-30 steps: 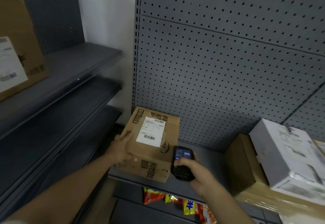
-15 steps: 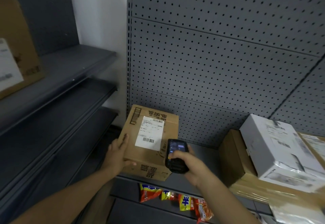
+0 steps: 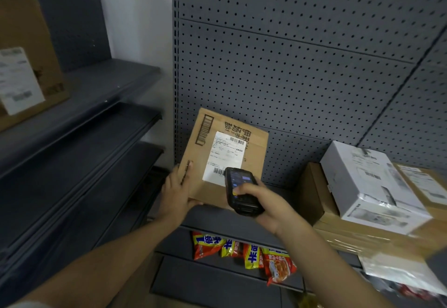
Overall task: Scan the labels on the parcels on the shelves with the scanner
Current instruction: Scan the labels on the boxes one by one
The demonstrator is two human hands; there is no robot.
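Observation:
A brown cardboard parcel [image 3: 196, 157] leans back against the pegboard on the grey shelf [image 3: 242, 220], its white label [image 3: 226, 155] facing me. My left hand [image 3: 177, 191] grips the parcel's lower left corner and tilts it up. My right hand [image 3: 268, 201] holds a black handheld scanner [image 3: 239, 190], thumb on its keys, with the scanner's top overlapping the label's lower right corner near a barcode. A white boxed parcel [image 3: 365, 181] lies on brown boxes [image 3: 314, 194] to the right.
Grey shelves [image 3: 79, 123] run along the left, with a labelled brown box [image 3: 26, 63] on the upper one. Colourful snack packets [image 3: 244, 252] hang under the shelf. A pegboard back panel [image 3: 290, 65] rises behind the parcels. A plastic-wrapped package [image 3: 399, 271] sits at lower right.
The left hand has tipped the parcel further up against the pegboard. The right hand has brought the scanner up and closer, over the label's lower corner.

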